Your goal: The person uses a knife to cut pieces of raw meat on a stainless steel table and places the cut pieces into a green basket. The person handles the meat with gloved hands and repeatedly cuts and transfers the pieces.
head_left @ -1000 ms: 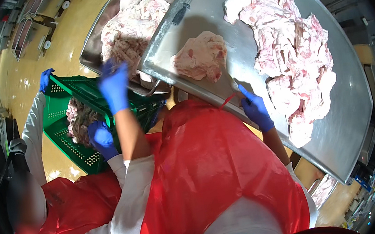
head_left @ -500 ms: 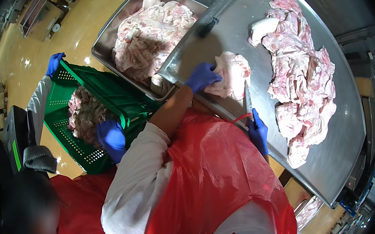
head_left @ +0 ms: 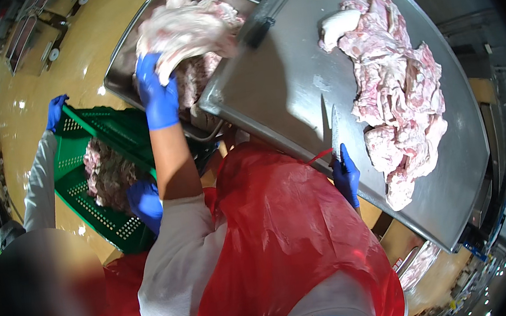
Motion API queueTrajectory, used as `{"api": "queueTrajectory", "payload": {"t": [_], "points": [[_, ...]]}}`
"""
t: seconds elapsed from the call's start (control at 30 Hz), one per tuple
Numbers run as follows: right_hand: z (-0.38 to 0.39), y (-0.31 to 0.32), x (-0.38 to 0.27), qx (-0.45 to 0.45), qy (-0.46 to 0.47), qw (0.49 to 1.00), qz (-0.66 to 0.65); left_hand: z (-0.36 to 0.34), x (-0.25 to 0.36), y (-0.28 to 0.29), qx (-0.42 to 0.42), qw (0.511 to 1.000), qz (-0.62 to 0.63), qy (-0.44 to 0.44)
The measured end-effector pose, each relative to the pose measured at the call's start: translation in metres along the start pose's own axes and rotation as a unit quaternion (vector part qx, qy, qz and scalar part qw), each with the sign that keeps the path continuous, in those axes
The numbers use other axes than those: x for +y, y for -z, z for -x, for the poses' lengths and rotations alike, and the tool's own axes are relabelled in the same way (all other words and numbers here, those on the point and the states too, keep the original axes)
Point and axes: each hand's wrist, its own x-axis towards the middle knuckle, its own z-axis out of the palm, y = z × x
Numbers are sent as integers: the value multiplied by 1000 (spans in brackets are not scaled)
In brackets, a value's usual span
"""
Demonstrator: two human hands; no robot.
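My left hand (head_left: 158, 92), in a blue glove, grips a pale slab of fatty meat (head_left: 193, 31), smeared by motion. It is over the steel tub (head_left: 119, 67), where more such meat lies. My right hand (head_left: 346, 177), also gloved, is closed around a knife (head_left: 335, 126) at the near edge of the steel table (head_left: 297, 113). The blade points up and away, its dark shadow beside it. Farther right on the table stretches a long heap of pinkish-white meat pieces (head_left: 390, 88), apart from the knife.
At the left, a co-worker's gloved hands (head_left: 56, 112) hold a tilted green perforated crate (head_left: 81, 194) with meat scraps (head_left: 106, 173) inside, close to my left arm. A dark object (head_left: 259, 32) sits on the table's far-left edge. A wheeled cart (head_left: 37, 42) stands on the yellow floor.
My left hand has lifted the meat slab off the table and carried it left over the tub. My right hand stays near the table edge with the knife. The crate has shifted slightly.
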Motion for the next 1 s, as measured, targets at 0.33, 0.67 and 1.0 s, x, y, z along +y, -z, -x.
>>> {"api": "queueTrajectory", "payload": {"t": [0.33, 0.67, 1.0], "points": [[17, 28, 9, 46, -30, 998, 39, 32, -249, -97, -106, 888, -447, -21], [129, 86, 12, 204, -196, 958, -46, -90, -437, -271, -179, 601, -768, -133], [100, 103, 16, 157, -185, 970, -34, -60, -387, -233, -195, 633, -749, -24]]}}
